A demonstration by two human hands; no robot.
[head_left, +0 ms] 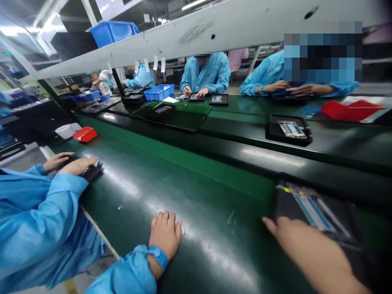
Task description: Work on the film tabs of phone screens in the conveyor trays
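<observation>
My left hand (165, 233) lies palm down on the dark green belt (214, 228), fingers slightly bent and holding nothing. A blue wrist strap sits at its cuff. My right hand (306, 249) is blurred and reaches to the near left edge of a black tray (352, 216). The tray carries a flat phone-like part (315, 210) with a pale blue face. One fingertip shows at the tray's corner. The other fingers are hidden, so the grip is unclear.
A person in a blue coat at my left has both hands (70, 163) on another black tray. Further black trays (289, 130) with parts lie on the far belt. A red bin (85, 134), a blue bin (159, 92) and several seated workers are behind.
</observation>
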